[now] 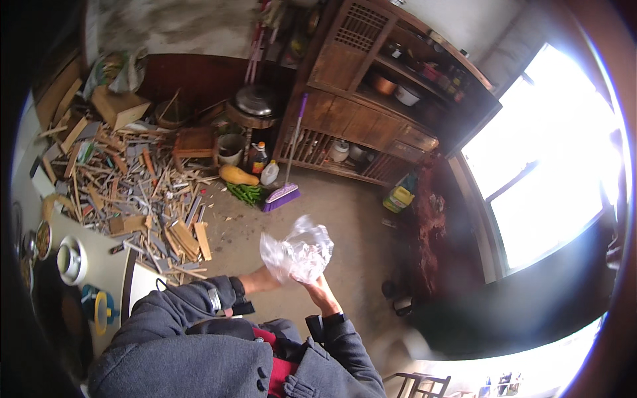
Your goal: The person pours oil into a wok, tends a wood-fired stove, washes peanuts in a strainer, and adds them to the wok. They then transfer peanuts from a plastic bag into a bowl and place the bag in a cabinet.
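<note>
A crumpled clear plastic bag [298,251] is held up in front of me, over the floor. My right hand [317,289] grips its lower right part from below. At its lower left edge, my left hand [263,279] also has hold of the bag, with the fingers mostly hidden behind the plastic. Whatever may be inside the bag cannot be made out. Both forearms wear dark grey sleeves.
Scrap wood [133,172] covers the floor at left, beside a counter with bowls [70,260]. Ahead are a purple broom [282,197], a yellow squash [237,176], green vegetables [245,193] and a wooden cabinet [358,119]. A yellow-green jug [399,199] stands right, near a bright window [544,159].
</note>
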Available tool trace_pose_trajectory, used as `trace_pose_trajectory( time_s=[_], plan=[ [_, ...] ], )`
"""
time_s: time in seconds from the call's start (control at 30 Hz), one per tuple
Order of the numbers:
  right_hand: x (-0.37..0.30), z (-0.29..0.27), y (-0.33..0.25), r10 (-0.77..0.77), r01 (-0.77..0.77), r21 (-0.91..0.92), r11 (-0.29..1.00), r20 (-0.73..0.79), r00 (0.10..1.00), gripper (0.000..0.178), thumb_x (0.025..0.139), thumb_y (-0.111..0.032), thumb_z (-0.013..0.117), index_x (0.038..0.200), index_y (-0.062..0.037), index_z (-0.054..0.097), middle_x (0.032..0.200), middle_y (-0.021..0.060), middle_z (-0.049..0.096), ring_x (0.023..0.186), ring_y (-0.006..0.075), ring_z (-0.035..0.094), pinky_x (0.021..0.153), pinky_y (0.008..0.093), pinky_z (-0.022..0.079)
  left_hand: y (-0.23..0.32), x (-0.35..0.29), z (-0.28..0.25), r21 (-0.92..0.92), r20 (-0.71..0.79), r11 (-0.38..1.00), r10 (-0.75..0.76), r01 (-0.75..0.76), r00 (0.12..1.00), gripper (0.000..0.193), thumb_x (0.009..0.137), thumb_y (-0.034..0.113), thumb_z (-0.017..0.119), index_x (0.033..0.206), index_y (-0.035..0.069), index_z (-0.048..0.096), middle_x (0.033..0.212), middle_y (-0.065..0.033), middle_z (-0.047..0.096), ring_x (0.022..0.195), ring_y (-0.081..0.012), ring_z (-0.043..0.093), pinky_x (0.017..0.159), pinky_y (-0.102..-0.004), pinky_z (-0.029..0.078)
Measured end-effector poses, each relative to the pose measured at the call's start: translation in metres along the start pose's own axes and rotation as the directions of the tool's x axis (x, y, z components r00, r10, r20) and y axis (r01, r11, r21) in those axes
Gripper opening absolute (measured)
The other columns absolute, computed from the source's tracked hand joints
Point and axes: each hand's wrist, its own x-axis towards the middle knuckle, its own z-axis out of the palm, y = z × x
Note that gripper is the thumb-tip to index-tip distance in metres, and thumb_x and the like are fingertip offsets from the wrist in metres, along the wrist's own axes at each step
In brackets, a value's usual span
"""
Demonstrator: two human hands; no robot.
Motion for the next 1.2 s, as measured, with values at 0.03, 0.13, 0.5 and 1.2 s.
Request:
trace_pose_trajectory(
  time_s=[0.03,0.13,0.5,1.2],
  plan=[
    [0.014,-0.011,0.001,-0.052,0.054,-0.05,0.997,0.028,0.998,0.068,0.083,-0.014,0.074,0.14,0.0021,0.04,0.131,0.0089,0.053,0.116,0.0176,0.051,0.1,0.0324,0.042,-0.003,0.006,0.015,-0.015,0.078,1.0,0.015,-0.014,0.997,0.029,0.087,0.008,0.053,0.114,0.003,0.06,0.111,-0.0186,0.063,0.106,-0.0329,0.058,0.094,-0.0445,0.045],
    [0.05,-0.055,0.01,-0.065,0.062,-0.025,0.998,-0.207,0.976,0.048,0.084,-0.006,0.065,0.129,0.0028,0.051,0.105,0.0059,0.065,0.095,0.015,0.061,0.085,0.0291,0.049,-0.023,0.054,0.051,-0.213,0.386,0.894,-0.295,0.395,0.874,0.035,0.085,0.012,0.057,0.119,0.004,0.059,0.111,-0.0198,0.063,0.107,-0.0317,0.059,0.096,-0.0423,0.045],
    [0.207,-0.294,-0.025,-0.267,0.083,-0.817,0.571,-0.089,0.96,0.019,0.082,-0.004,0.062,0.1,-0.001,0.065,0.109,0.0193,0.063,0.097,0.0283,0.063,0.082,0.0357,0.051,-0.072,0.326,0.084,-0.762,0.645,-0.341,-0.47,0.55,0.603,0.051,0.091,0.046,0.061,0.133,0.02,0.048,0.118,-0.0028,0.06,0.107,-0.021,0.061,0.082,-0.0466,0.055],
    [0.534,-0.523,-0.109,-0.065,0.042,-0.15,0.988,-0.15,0.987,0.049,0.085,-0.005,0.069,0.13,0.0015,0.05,0.12,0.008,0.062,0.105,0.0151,0.06,0.093,0.0295,0.047,-0.31,0.658,0.094,-0.225,0.032,0.852,-0.479,0.473,0.877,0.043,0.08,0.001,0.066,0.123,0.005,0.056,0.122,-0.0146,0.061,0.117,-0.0266,0.058,0.097,-0.0344,0.046]
  ],
)
